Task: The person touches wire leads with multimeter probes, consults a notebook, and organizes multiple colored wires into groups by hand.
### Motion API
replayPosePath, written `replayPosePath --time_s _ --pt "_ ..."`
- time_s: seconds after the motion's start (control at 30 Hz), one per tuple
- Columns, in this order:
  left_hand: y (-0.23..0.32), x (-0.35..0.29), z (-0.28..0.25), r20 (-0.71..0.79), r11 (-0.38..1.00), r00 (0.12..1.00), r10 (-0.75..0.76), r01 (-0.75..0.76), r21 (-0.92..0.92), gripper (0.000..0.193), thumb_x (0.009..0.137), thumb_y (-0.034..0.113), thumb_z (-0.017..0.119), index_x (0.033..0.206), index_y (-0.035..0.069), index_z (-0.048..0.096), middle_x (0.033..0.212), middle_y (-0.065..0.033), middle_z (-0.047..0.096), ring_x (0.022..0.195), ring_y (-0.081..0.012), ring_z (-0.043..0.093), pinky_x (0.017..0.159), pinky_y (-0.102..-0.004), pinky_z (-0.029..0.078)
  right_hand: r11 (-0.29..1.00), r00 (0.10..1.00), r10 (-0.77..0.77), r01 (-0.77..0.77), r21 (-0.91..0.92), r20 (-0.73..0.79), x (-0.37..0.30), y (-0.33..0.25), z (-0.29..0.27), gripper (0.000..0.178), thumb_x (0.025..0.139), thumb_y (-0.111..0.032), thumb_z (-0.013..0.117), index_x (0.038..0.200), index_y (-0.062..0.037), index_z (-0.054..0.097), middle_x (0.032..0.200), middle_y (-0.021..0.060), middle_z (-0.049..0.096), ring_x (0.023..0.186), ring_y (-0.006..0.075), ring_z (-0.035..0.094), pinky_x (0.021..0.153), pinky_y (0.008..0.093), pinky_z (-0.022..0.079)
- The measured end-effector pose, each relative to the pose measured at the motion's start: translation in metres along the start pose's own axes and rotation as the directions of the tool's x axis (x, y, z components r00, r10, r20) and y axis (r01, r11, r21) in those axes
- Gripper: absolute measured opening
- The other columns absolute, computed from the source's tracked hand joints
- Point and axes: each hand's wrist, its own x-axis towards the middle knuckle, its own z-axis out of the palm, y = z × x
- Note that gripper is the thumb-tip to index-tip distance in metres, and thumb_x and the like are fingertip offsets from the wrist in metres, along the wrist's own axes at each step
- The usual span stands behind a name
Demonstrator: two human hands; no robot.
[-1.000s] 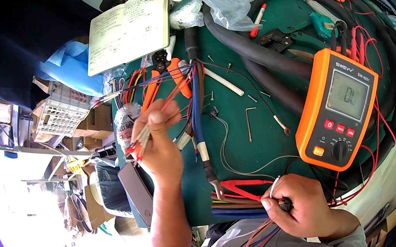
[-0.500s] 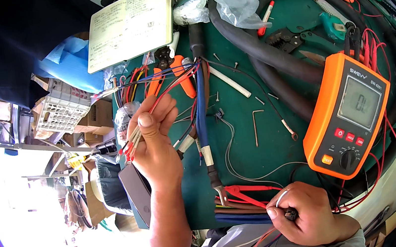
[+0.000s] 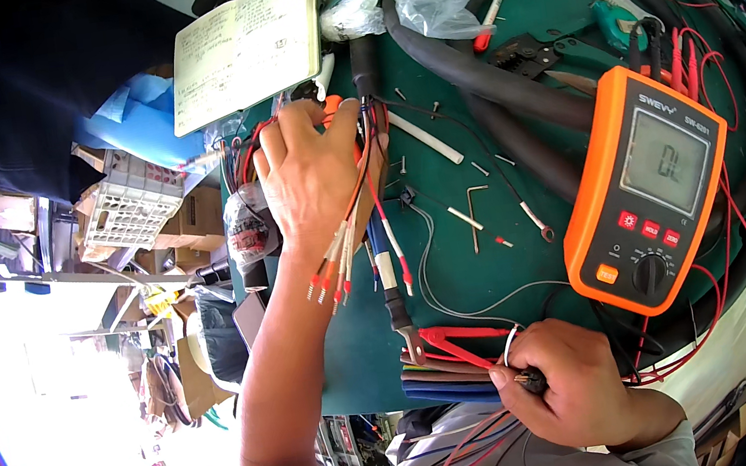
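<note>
My left hand (image 3: 308,171) reaches over the wires (image 3: 365,121) at the fork of a thick black cable (image 3: 366,74). Its fingers are bent and the tips are hidden, beside pliers with orange handles (image 3: 333,106). Several wires with red-sleeved ends (image 3: 334,262) hang across that wrist. My right hand (image 3: 567,382) is closed around a black cable end (image 3: 531,381), with a thin white loop at the index finger. Its thumb is against a red test clip (image 3: 463,345), which lies by a metal cable lug (image 3: 413,345). An orange meter (image 3: 645,188) stands to the right, its display lit.
An open notebook (image 3: 246,52) lies at the back left. Thick black cable (image 3: 503,74) coils around the right side. Loose screws, a hex key (image 3: 473,220), a white tube (image 3: 425,138) and a crimping tool (image 3: 529,57) lie on the green mat (image 3: 364,376).
My left hand has moved away from me to the cable fork, and the red-ended wires it held now hang free over the wrist. The right hand keeps its grip, nearly still.
</note>
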Motion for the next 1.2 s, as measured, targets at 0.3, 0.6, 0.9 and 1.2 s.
replayPosePath --time_s 0.3,0.6,0.9,1.2 --pt "-0.023 0.055 0.029 0.370 0.978 0.925 0.084 -0.006 -0.207 0.038 0.090 0.033 0.064 0.119 0.009 0.064 0.109 -0.0153 0.066 0.103 -0.0316 0.062 0.089 -0.0381 0.047 1.000 1.000 -0.005 0.005 -0.015 0.009 0.000 0.000 -0.002 0.022 0.076 -0.006 0.073 0.080 -0.0030 0.052 0.064 0.0095 0.052 0.053 0.0264 0.052 0.046 0.0367 0.040" --pt "-0.052 0.072 0.036 0.445 0.802 0.895 0.001 0.265 -0.535 0.036 0.096 0.037 0.057 0.098 0.003 0.069 0.076 -0.0080 0.064 0.071 -0.0181 0.058 0.072 -0.0318 0.047 1.000 1.000 -0.013 0.013 -0.004 0.013 0.000 0.002 -0.002 0.020 0.074 -0.005 0.073 0.077 -0.0027 0.054 0.065 0.0098 0.055 0.052 0.0254 0.053 0.046 0.0351 0.040" --pt "-0.051 0.095 0.039 0.488 0.907 0.870 0.074 0.145 -0.396 0.040 0.095 0.038 0.059 0.089 0.000 0.065 0.067 -0.0098 0.056 0.064 -0.0202 0.052 0.066 -0.0342 0.045 0.996 0.995 0.090 -0.090 -0.011 0.039 0.005 -0.006 -0.002 0.018 0.073 0.003 0.069 0.072 -0.0036 0.052 0.064 0.0077 0.061 0.053 0.0218 0.056 0.048 0.0309 0.041" --pt "-0.060 0.107 0.063 0.437 0.898 0.892 0.115 0.094 -0.429 0.050 0.099 0.042 0.049 0.079 -0.002 0.063 0.059 -0.0137 0.054 0.057 -0.0240 0.054 0.063 -0.0376 0.047 0.991 0.991 0.130 -0.129 -0.016 0.019 0.005 -0.009 0.002 0.019 0.076 0.004 0.068 0.074 -0.0029 0.050 0.064 0.0085 0.062 0.053 0.0193 0.057 0.049 0.0290 0.042"
